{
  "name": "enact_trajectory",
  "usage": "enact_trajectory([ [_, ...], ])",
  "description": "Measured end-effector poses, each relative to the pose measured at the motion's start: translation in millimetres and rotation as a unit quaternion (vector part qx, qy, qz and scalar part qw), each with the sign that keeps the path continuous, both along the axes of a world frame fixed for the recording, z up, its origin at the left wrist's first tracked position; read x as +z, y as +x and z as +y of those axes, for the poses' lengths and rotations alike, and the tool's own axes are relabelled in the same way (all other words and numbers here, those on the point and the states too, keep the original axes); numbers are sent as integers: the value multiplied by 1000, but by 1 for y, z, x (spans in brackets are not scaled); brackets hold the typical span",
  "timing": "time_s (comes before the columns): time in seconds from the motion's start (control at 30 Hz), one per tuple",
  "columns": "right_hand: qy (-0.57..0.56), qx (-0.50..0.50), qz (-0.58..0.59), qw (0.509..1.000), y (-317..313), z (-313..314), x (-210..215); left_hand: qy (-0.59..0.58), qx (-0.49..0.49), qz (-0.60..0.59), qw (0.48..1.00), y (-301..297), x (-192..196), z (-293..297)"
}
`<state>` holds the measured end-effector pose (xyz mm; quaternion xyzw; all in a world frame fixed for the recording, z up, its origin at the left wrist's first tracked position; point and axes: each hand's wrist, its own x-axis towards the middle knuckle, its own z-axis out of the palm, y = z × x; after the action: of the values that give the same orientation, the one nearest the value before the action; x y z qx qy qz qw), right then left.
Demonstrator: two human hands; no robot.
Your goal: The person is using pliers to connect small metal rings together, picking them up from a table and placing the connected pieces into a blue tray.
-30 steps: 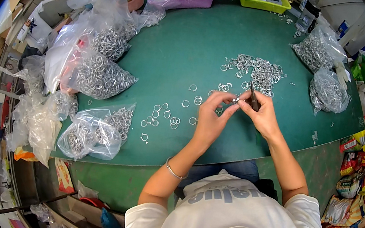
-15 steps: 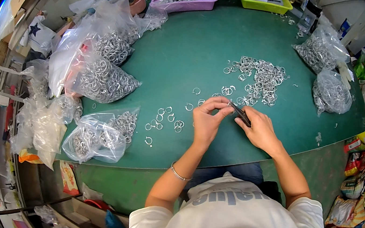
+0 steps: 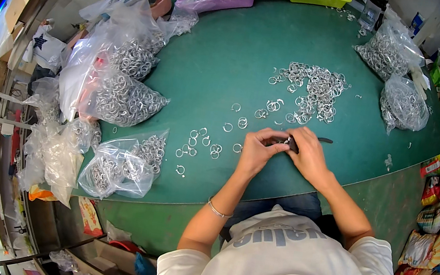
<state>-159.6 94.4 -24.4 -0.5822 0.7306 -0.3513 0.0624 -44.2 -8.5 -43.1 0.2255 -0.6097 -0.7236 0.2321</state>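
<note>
Close together near the table's front edge, my left hand (image 3: 255,151) and my right hand (image 3: 311,158) meet at the fingertips. Dark-handled pliers (image 3: 324,140) lie in my right hand, one dark end sticking out past its fingers. My left hand is closed in a pinch beside the pliers; a bit of silver metal shows at the fingertips, but its shape is mostly hidden. Beyond my hands lies a heap of silver metal rings (image 3: 323,93). Several loose rings (image 3: 216,149) are scattered to the left of my left hand.
Clear bags of rings (image 3: 128,102) crowd the left side of the green table (image 3: 232,54), with another bag (image 3: 113,170) at the front left. Two more bags (image 3: 404,105) stand at the right. Purple (image 3: 217,1), blue and yellow-green baskets line the far edge.
The pliers have turned from slanting between my hands to lying more crosswise under my right fingers. Both hands have shifted slightly right and closer together. The view has tilted a little.
</note>
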Motion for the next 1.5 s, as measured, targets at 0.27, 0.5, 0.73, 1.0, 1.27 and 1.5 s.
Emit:
enact_trajectory([
  [0.27, 12, -59, 113, 992, -1, 18, -10, 68, 11, 17, 997, 1, 0, 16],
  [0.5, -25, -68, 92, 993, -6, 18, -13, 88, 19, 48, 995, -4, -2, 23],
  [0.73, 35, -53, 76, 995, -12, 20, -3, 90, 12, 46, 995, -5, -1, 19],
  [1.0, 178, -40, -334, 925, -37, 29, 28, 153, 85, 57, 983, 0, 1, 7],
  [1.27, 90, 43, -755, 649, -19, 5, 20, -104, 53, 21, 993, -2, 39, 13],
  [1.5, 43, -43, -614, 787, -9, 0, 28, -264, 132, -45, 954, 2, 49, 20],
])
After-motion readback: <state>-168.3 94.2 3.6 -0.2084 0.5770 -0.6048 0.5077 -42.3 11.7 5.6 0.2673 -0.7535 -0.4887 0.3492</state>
